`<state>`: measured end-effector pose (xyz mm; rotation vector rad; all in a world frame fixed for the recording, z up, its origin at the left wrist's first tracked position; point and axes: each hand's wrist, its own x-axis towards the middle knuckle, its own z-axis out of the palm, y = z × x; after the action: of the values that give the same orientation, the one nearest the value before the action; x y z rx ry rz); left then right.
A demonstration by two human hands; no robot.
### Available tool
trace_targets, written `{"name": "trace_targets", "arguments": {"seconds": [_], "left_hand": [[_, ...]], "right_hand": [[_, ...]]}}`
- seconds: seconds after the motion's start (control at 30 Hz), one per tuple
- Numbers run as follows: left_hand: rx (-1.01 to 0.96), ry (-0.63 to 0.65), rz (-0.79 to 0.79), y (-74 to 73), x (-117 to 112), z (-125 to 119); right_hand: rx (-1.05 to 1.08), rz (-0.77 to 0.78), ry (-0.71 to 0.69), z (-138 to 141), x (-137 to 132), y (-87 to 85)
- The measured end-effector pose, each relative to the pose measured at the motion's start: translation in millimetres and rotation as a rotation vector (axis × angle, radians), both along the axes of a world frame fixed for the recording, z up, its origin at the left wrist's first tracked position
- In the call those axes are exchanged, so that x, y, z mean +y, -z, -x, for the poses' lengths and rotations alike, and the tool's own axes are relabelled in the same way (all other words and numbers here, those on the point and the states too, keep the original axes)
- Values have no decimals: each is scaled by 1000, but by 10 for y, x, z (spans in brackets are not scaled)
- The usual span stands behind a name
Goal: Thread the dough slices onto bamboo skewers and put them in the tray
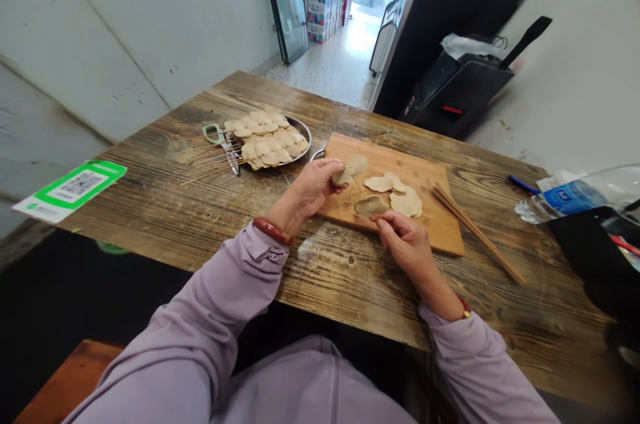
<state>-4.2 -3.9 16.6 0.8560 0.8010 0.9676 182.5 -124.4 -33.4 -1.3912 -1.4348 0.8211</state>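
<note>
My left hand [320,184] is closed on thin, beige, round-edged slices [354,167], held up over a wooden cutting board [335,152]. From these a thin skewer [359,185] slants down toward my right hand [407,241]. There another beige slice [370,205] sits at my fingertips, which are pinched together at the skewer's lower end. Exactly how the fingers grip it is hard to make out. Loose slices [406,201] lie on the board just behind my right hand.
To the left, a metal plate [306,131] bears several skewers loaded with slices [267,144], beside green-handled scissors [214,134]. Bare sticks [477,234] lie across the board's right edge. Farther right are a water bottle [563,201] and a black container [590,237]. A QR-code card [75,187] lies at left.
</note>
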Motion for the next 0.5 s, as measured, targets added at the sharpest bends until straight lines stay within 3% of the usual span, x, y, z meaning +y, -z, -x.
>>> {"name": "trace_targets", "arguments": {"seconds": [0.5], "left_hand": [[4,73,55,-62,17,56]], "right_hand": [[-44,-29,-52,-121,26,-21]]}}
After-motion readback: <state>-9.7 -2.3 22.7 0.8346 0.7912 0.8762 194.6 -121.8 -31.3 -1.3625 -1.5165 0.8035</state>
